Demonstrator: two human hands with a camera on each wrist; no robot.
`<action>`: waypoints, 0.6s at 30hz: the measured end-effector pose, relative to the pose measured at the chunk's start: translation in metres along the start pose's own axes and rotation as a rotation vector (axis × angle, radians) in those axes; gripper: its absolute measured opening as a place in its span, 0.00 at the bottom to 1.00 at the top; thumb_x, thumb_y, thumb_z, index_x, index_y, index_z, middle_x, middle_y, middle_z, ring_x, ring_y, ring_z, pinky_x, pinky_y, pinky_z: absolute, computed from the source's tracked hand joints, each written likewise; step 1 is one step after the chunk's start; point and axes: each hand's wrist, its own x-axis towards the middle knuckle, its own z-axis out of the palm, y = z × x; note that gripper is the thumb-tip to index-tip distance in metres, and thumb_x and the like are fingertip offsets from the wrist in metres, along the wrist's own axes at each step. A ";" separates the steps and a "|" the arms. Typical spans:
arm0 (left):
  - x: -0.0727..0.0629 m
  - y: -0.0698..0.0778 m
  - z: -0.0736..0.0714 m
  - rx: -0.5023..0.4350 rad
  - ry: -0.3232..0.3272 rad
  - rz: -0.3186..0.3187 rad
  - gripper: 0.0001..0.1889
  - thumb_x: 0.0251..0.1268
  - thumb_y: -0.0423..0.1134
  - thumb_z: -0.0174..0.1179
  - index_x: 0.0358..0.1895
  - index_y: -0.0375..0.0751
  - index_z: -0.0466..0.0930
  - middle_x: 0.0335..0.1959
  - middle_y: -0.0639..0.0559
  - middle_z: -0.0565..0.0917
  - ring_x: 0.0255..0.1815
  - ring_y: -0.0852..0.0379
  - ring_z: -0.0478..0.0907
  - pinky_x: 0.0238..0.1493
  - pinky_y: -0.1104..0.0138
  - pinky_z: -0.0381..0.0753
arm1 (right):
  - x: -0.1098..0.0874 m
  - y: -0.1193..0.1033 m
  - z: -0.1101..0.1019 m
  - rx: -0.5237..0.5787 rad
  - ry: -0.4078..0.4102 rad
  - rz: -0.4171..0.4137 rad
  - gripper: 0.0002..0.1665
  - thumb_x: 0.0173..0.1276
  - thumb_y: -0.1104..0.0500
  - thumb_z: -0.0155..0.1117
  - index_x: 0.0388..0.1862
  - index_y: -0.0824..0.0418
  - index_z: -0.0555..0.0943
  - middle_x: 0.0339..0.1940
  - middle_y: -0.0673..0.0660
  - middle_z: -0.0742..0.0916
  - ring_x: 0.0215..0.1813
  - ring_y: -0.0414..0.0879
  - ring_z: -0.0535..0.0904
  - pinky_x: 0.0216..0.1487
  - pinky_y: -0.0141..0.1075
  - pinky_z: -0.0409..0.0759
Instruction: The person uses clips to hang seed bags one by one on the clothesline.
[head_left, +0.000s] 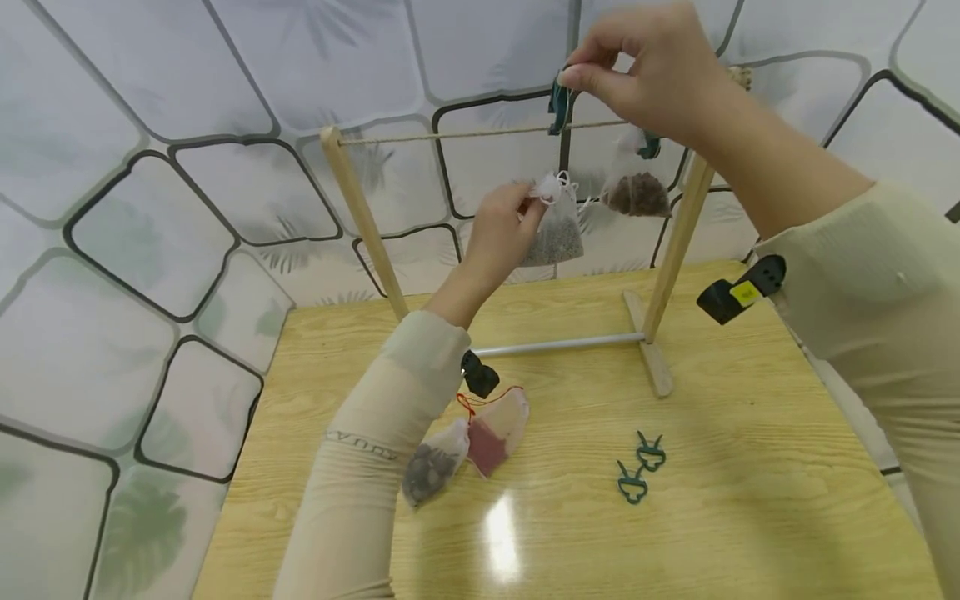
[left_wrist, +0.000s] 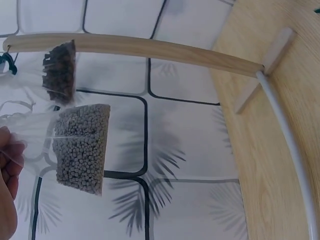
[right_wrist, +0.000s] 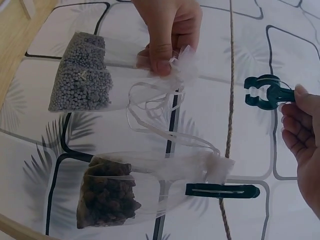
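My left hand (head_left: 504, 218) pinches the gathered top of a sheer drawstring bag (right_wrist: 80, 75) filled with small grey pellets, held below the rope (head_left: 465, 133). White drawstring loops trail from its neck. Up at the rope my right hand (head_left: 645, 71) pinches the handles of a dark green clothespin (right_wrist: 265, 92); in the right wrist view the clip stands apart from the rope, with nothing in its jaws. A second sheer bag (head_left: 637, 193), with brown chunks inside, hangs from the rope by another green clothespin (right_wrist: 222, 191).
The wooden rack (head_left: 678, 242) with a white lower bar (head_left: 562, 344) stands on the wooden table (head_left: 750, 467). Two green clothespins (head_left: 632, 483) lie at front right. Near my left forearm lie a bag with dark contents (head_left: 435, 467) and a pink-filled bag (head_left: 495, 433) with red string.
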 end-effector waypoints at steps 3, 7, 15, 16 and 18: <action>0.004 0.001 -0.001 -0.004 0.003 -0.046 0.10 0.71 0.35 0.52 0.39 0.31 0.78 0.33 0.42 0.81 0.34 0.50 0.76 0.40 0.63 0.73 | 0.003 0.003 0.000 0.014 -0.039 0.111 0.15 0.69 0.56 0.58 0.40 0.67 0.84 0.33 0.60 0.85 0.30 0.24 0.62 0.35 0.26 0.60; 0.011 0.002 -0.003 -0.029 -0.029 -0.131 0.11 0.72 0.36 0.50 0.40 0.32 0.78 0.34 0.42 0.81 0.33 0.51 0.74 0.39 0.65 0.71 | 0.004 0.009 0.000 0.019 -0.104 0.212 0.16 0.71 0.54 0.56 0.42 0.65 0.83 0.34 0.57 0.83 0.33 0.25 0.64 0.37 0.26 0.62; 0.018 0.002 -0.004 -0.141 -0.049 -0.263 0.10 0.73 0.36 0.48 0.41 0.35 0.79 0.38 0.45 0.83 0.30 0.55 0.73 0.33 0.72 0.67 | 0.001 0.018 0.006 0.009 -0.189 0.285 0.18 0.71 0.51 0.55 0.43 0.63 0.83 0.27 0.43 0.79 0.23 0.37 0.64 0.28 0.31 0.61; 0.019 0.003 -0.004 -0.158 -0.046 -0.280 0.11 0.73 0.36 0.48 0.41 0.35 0.79 0.38 0.45 0.84 0.29 0.56 0.72 0.32 0.72 0.66 | 0.000 0.018 0.007 0.012 -0.197 0.288 0.18 0.71 0.51 0.55 0.42 0.63 0.84 0.25 0.41 0.78 0.23 0.37 0.64 0.28 0.31 0.61; 0.021 0.004 -0.003 -0.191 -0.034 -0.310 0.11 0.73 0.36 0.48 0.41 0.36 0.79 0.38 0.46 0.84 0.28 0.57 0.72 0.31 0.73 0.65 | 0.000 0.019 0.009 0.015 -0.216 0.293 0.17 0.71 0.51 0.55 0.42 0.62 0.84 0.24 0.41 0.78 0.22 0.37 0.64 0.27 0.31 0.62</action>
